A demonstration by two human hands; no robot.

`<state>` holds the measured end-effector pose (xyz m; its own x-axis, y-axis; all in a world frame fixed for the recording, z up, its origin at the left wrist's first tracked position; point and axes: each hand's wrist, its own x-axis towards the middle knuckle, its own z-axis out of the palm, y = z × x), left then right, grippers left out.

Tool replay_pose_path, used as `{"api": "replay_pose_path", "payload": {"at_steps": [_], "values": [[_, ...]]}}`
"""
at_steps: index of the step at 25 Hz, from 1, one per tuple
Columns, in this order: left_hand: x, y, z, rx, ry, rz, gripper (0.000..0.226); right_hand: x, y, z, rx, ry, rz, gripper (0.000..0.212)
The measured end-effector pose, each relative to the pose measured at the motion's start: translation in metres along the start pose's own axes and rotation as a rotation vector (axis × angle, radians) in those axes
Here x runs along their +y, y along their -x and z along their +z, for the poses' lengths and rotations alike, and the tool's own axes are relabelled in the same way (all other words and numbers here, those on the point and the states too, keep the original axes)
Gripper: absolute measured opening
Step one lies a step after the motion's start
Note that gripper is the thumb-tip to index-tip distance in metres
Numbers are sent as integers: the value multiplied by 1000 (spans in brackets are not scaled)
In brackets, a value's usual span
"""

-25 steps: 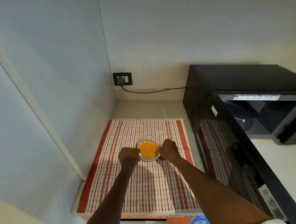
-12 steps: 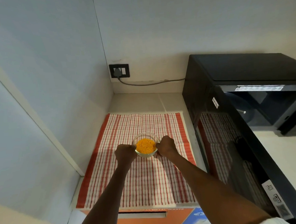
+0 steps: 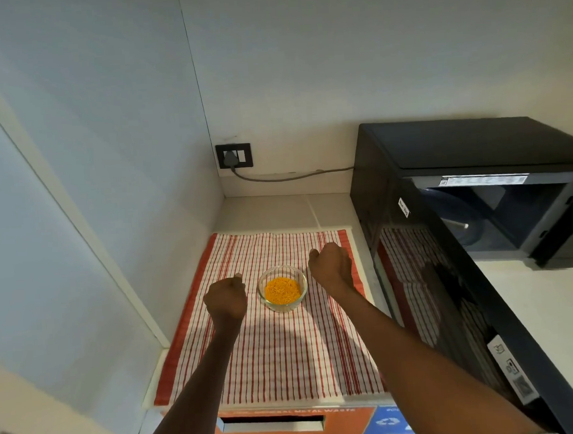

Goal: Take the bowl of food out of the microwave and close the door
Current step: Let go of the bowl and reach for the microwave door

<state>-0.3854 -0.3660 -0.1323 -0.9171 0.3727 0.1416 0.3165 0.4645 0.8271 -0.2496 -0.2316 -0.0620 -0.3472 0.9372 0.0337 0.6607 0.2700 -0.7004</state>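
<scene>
A small glass bowl (image 3: 282,288) of orange shredded food stands on the red-striped cloth (image 3: 279,350). My left hand (image 3: 225,298) hovers just left of the bowl, fingers curled, holding nothing. Up and to the right of the bowl, my right hand (image 3: 331,267) is also curled and apart from it. The black microwave (image 3: 467,147) stands at the right with its door (image 3: 449,301) swung wide open toward me. Its dark cavity (image 3: 497,219) shows a glass turntable.
A wall socket (image 3: 234,156) with a grey plug and cable (image 3: 293,176) sits at the back. A white wall closes the left side. An orange and blue bin front (image 3: 289,429) lies below the counter edge. The open door reaches past the cloth's right edge.
Both hands have let go of the bowl and drawn away from it, the left to the left, the right up and to the right. The bowl stays on the cloth.
</scene>
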Motion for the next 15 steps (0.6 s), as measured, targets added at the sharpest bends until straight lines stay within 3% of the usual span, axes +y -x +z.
{"api": "replay_pose_path", "payload": {"at_steps": [5, 9, 15], "values": [[52, 25, -12, 85, 146, 235, 38, -41, 30, -71, 163, 98, -260, 19], [92, 49, -3, 69, 239, 401, 23, -59, 63, -129, 353, 42, -332, 19], [155, 98, 24, -176, 271, 709, 31, -56, 92, -204, 364, 124, -303, 20]]}}
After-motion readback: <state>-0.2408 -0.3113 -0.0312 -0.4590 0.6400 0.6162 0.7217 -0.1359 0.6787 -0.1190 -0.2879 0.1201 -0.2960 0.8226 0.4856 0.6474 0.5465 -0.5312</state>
